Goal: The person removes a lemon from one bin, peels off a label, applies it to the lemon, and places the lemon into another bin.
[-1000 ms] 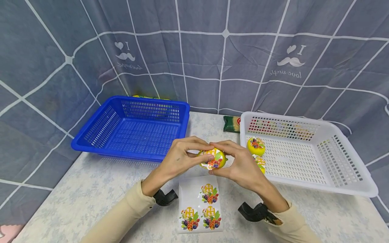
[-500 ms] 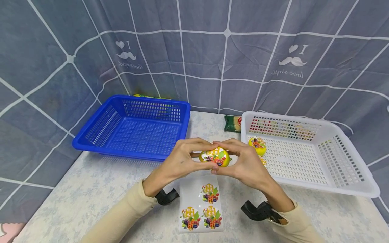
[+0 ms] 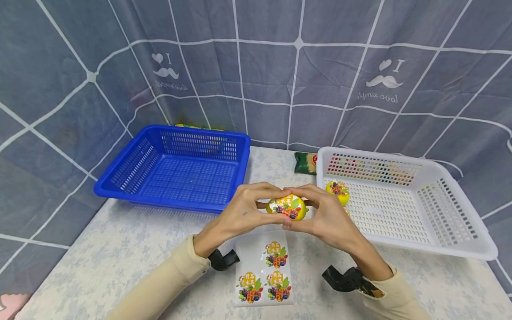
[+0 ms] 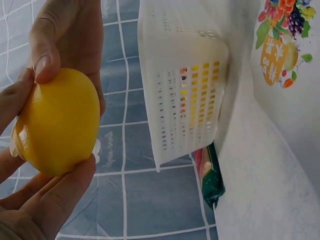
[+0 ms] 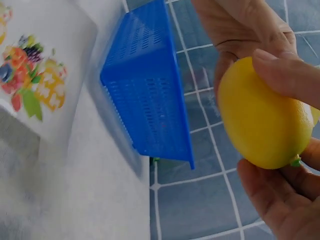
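A yellow lemon (image 3: 286, 208) with a shiny fruit-print sticker on its upper side is held above the table between both hands. My left hand (image 3: 245, 208) grips its left end, fingers over the top and thumb along the near side. From the right, my right hand (image 3: 329, 217) holds it the same way, and the two thumbs meet at its front. In the right wrist view a green stem shows at one end of the lemon (image 5: 265, 117). Below the hands lies a white sticker sheet (image 3: 250, 253) bearing several fruit stickers.
At the left stands a blue plastic basket (image 3: 188, 180). A white basket (image 3: 384, 211) on the right holds a stickered lemon (image 3: 338, 190), and another beneath is mostly hidden by my right hand. A green packet (image 3: 305, 163) lies behind, near the grey grid-patterned curtain (image 3: 272, 80).
Both hands have shifted slightly right with the lemon. My left thumb has moved from the sticker's face down to the lemon's near edge, leaving more of the sticker showing.
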The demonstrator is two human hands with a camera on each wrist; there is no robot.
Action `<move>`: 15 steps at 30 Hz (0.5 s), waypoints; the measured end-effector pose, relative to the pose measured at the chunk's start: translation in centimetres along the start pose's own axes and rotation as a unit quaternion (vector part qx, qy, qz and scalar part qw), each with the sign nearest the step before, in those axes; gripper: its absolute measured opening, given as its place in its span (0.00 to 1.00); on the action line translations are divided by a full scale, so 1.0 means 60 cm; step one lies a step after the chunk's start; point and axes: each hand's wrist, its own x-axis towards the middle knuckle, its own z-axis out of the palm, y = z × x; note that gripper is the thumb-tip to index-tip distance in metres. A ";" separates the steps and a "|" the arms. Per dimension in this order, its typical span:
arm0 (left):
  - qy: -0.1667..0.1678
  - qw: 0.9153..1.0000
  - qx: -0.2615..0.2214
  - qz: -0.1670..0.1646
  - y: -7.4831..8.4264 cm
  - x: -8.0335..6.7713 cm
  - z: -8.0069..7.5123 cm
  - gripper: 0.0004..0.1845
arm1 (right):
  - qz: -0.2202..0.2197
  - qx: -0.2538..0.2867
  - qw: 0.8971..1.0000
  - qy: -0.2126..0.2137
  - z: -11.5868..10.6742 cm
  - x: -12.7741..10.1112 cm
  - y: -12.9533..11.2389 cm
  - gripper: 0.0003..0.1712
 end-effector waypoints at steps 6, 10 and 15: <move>0.020 1.000 0.007 0.011 -0.001 0.007 0.002 0.29 | 0.014 0.055 0.998 -0.025 -0.022 -0.009 0.012 0.38; 0.027 1.000 0.003 0.006 0.000 0.011 0.001 0.29 | 0.041 0.132 0.990 -0.020 -0.063 -0.031 0.033 0.36; 0.027 1.000 0.003 -0.005 -0.003 0.012 -0.001 0.28 | 0.113 0.095 0.989 0.033 -0.137 -0.079 0.077 0.34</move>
